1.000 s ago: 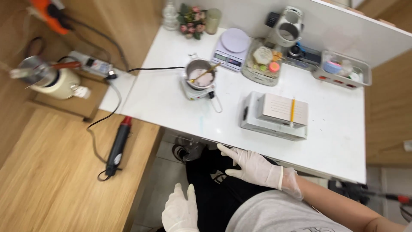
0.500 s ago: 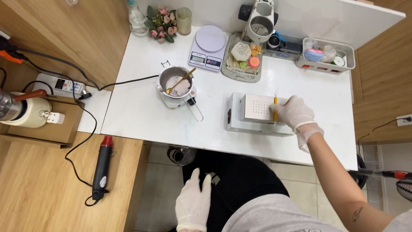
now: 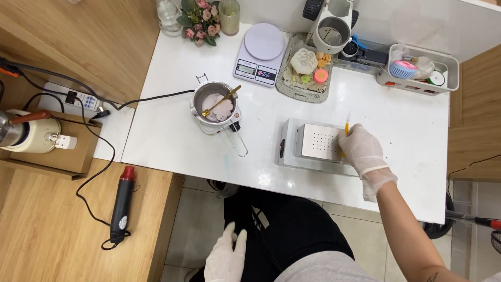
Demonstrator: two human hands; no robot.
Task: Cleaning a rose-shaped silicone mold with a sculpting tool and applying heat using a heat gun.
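Observation:
My right hand (image 3: 361, 150), in a white glove, rests on the right side of a grey box-shaped device (image 3: 313, 146) with a perforated metal top plate, fingers closed around a thin yellow stick (image 3: 346, 127) that pokes up past them. My left hand (image 3: 225, 257), also gloved, hangs below the table edge beside my dark trousers, fingers apart and holding nothing. To the left of the device stands a small metal melting pot (image 3: 214, 106) with pale wax pieces and a gold spoon (image 3: 222, 101) in it.
On the white table (image 3: 167, 130): a digital scale (image 3: 259, 54), a tray with wax shapes (image 3: 305, 70), a white basket (image 3: 420, 70), a flower posy (image 3: 199, 18). A heat gun (image 3: 121, 202) lies on the wooden floor; a power strip (image 3: 73, 97) and a kettle (image 3: 23, 137) are to the left.
The view has closed in on the table. My right hand rose from my lap to the grey device and took the yellow stick. My left hand stayed low near my lap.

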